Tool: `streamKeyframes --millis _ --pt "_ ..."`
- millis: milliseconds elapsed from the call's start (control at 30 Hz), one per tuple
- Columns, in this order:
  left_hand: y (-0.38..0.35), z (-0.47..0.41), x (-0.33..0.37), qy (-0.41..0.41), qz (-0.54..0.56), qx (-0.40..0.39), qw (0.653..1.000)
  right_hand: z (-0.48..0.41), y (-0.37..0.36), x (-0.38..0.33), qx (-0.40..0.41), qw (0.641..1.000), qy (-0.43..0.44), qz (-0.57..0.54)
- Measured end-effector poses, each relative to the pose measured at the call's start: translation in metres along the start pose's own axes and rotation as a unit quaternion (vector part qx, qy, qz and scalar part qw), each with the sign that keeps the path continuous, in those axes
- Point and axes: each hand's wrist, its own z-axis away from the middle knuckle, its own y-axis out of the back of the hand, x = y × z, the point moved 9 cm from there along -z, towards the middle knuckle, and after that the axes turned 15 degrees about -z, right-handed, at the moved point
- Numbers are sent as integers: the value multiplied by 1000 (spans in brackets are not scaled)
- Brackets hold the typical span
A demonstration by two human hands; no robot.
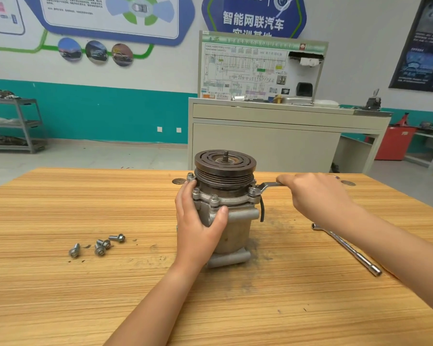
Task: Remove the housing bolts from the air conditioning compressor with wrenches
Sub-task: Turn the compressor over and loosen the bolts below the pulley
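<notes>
On workshop's wooden table, loose bolts

A wood-grain counter with fine stripes fills the foreground. Behind it stands a beige cabinet carrying an upright board printed with a wiring diagram, with a ragged hole near its top right corner. To the left, a grey metal shelf trolley loaded with small parts stands against a white wall with a teal band and two wall sockets, below blue-framed posters and three oval car photos; to the right, a dark poster hangs above a red cabinet on the floor.
</notes>
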Motion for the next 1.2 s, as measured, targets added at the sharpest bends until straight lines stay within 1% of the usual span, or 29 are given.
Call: streamKeyframes --millis 133,267,333,367,400,500,533,600,700,833,967,1033,1100,1200 --pt "1 0 -1 -3 -2 7 1000 -25 -21 -10 32 999 16 -38" --pt "2 0 0 -8 -10 9 1000 -42 -27 -26 71 992 49 -89" --pt "2 0 1 -9 -13 7 1000 -38 -32 -26 69 991 53 -98" --pt "2 0 1 -9 -13 6 1000 -34 -34 -20 70 990 41 -114" --pt "2 0 1 -9 -14 5 1000 -28 -34 -11 76 985 16 -154" --pt "2 -1 0 -9 -15 5 1000 -7 -24 21 108 946 -71 -298" --pt "1 -1 0 -8 -15 4 1000 0 -20 25 105 936 -78 -325" --pt "1 0 0 -6 -14 1 1000 16 -8 21 99 934 -48 -340" --pt "2 0 1 -9 -12 7 1000 39 9 5 76 957 17 -280" --pt "-1 3 1 -4 8 17 1000 51 15 -4 16 986 21 -166" --pt "-5 4 2 9 21 30 999 53 21 0 10 989 9 -144" --pt "-5 6 4 9 16 35 999 46 22 -4 -6 992 4 -129" --pt "-4 7 5 13 12 42 999 41 24 -13 -29 996 0 -87" --pt "-4 10 6 20 6 51 998 39 33 -28 -49 999 10 7"
